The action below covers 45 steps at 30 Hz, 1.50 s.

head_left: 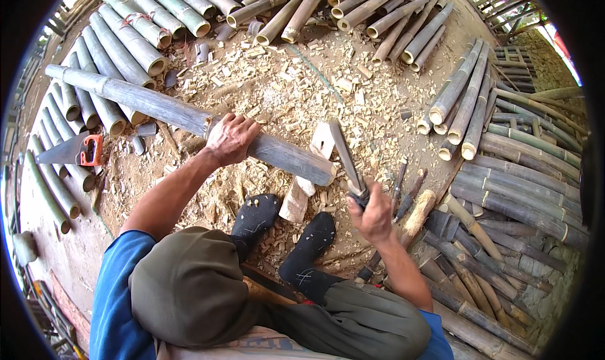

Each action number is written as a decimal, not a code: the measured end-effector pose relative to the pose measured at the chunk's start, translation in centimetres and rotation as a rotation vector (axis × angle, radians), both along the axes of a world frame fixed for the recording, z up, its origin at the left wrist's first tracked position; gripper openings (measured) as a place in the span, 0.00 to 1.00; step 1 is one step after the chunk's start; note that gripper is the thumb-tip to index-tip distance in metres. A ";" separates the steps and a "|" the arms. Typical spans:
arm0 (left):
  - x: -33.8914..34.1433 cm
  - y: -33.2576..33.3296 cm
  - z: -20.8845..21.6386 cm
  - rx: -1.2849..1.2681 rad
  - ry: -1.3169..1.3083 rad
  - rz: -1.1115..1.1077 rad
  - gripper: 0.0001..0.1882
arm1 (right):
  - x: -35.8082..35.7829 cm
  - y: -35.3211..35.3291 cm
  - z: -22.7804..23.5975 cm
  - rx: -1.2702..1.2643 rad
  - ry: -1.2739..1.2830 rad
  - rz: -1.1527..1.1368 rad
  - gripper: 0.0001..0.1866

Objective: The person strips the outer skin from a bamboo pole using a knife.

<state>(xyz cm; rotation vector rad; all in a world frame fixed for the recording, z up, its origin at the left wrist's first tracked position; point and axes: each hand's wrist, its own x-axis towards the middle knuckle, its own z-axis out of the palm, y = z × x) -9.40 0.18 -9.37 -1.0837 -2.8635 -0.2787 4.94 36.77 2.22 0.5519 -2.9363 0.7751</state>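
A long grey-green bamboo pole (pixel 142 100) slants across the ground in front of me, its far end up at the left and its cut end near the middle. My left hand (pixel 232 139) is closed over the pole, about midway along it. The near end lies across a pale wooden block (pixel 296 201), which shows on both sides of it. In my right hand (pixel 373 215) is a machete (pixel 344 153), gripped by its dark handle, its blade pointing up and away. The blade stands just right of the pole's cut end, apart from it.
Pale wood chips (pixel 283 95) cover the ground. Bamboo poles lie in rows at the left (pixel 129 45), the back (pixel 378 7) and the right (pixel 463 108). An orange-handled handsaw (pixel 63 152) rests on poles at the left. My dark-socked feet (pixel 257 218) flank the block.
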 end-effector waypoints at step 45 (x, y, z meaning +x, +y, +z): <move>0.2 0.3 2.1 -0.097 -0.135 0.014 0.25 | 1.4 0.7 3.0 -0.155 -0.282 -0.197 0.22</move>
